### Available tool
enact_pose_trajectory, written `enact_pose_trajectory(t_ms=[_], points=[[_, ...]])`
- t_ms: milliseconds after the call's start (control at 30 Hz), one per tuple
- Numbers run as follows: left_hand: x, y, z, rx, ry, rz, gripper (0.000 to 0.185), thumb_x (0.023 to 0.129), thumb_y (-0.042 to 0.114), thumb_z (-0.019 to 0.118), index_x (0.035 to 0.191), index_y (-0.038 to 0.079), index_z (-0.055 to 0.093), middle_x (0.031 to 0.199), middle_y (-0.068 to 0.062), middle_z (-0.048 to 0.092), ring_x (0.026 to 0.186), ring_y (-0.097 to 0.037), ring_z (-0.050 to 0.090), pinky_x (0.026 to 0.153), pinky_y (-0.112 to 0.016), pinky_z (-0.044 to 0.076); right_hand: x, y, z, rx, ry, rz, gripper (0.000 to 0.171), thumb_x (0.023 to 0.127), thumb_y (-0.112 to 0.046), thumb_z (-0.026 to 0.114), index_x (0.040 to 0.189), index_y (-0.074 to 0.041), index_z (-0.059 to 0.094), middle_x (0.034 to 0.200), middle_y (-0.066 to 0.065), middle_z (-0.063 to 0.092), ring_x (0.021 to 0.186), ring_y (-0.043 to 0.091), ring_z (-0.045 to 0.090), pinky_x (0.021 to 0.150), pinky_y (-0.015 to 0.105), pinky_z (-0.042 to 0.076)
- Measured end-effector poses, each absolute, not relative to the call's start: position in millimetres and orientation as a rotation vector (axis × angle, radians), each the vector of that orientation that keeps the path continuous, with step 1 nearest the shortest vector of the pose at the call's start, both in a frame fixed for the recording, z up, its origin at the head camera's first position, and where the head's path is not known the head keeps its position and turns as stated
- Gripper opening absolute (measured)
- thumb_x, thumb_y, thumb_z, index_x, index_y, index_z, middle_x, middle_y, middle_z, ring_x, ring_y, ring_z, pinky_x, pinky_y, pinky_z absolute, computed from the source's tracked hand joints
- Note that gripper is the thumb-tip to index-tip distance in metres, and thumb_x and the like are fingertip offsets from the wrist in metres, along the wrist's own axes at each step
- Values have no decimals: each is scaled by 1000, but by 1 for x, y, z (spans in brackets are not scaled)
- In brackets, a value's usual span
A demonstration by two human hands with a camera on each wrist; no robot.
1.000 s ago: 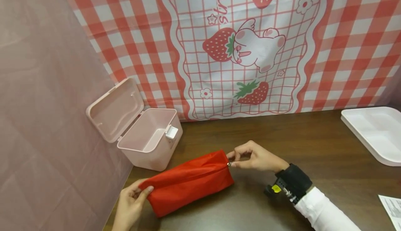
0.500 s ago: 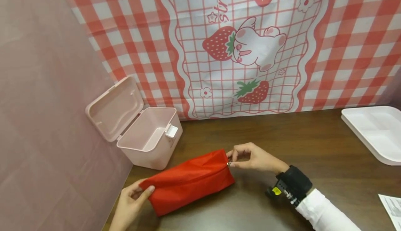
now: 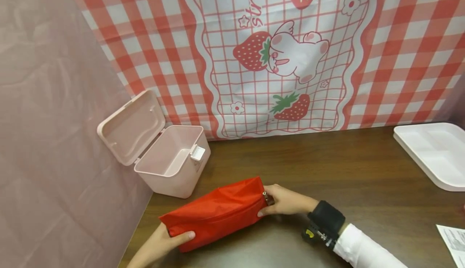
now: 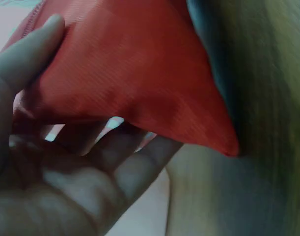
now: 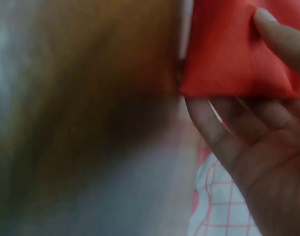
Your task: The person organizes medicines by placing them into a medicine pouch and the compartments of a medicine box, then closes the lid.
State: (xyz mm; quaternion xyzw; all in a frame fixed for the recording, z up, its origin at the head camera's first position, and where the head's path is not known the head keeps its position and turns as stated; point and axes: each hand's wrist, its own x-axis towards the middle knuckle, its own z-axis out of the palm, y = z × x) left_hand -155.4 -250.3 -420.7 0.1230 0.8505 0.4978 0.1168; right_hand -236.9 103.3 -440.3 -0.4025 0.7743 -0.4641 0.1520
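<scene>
A dark wooden table (image 3: pixel 345 171) carried everything, backed by a red-and-white checked cloth (image 3: pixel 399 58) printed with strawberries and a rabbit. Largest of the containers, a white divided tray (image 3: pixel 432 155) sat far to the right of the red pouch, at the table's edge, its compartments bare as far as they showed. A pink lidded box (image 3: pixel 170 163) stood just behind and to the left of the pouch, its lid thrown back against the pink side wall (image 3: pixel 54 139); the part of its inside that showed held nothing. A printed sheet of paper (image 3: pixel 454 241) lay well to the right of the pouch, at the frame's corner.

The red pouch (image 3: pixel 218 213) lay aslant on the table between both hands. The left hand (image 3: pixel 163 239) gripped its near-left end, thumb curled over the top and fingers beneath. The right hand (image 3: pixel 287 199) clasped the far-right end, thumb on top by the zipper pull and fingers under the fabric; a black strap circled that wrist above a white sleeve.

The pouch was plain ribbed red fabric, plump, its zipper closed along the top.
</scene>
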Motion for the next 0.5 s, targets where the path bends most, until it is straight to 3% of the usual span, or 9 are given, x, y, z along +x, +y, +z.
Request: enact_pose_trajectory(t_ms=[167, 500], points=[[-159, -249, -428, 286, 2504, 1323, 57, 79, 28, 70, 125, 4, 44, 118, -9, 56, 104, -10, 53, 86, -21, 41, -237, 98, -442, -1120, 2309, -1278, 32, 79, -24, 70, 104, -8, 57, 91, -2, 64, 76, 0, 54, 70, 20, 48], [-162, -249, -431, 273, 2532, 1282, 60, 79, 30, 69, 124, -1, 44, 119, -11, 55, 108, -22, 51, 89, -35, 40, -238, 92, -443, -1139, 2331, -1271, 27, 84, -21, 64, 106, -10, 54, 96, -5, 62, 84, 1, 52, 77, 20, 45]])
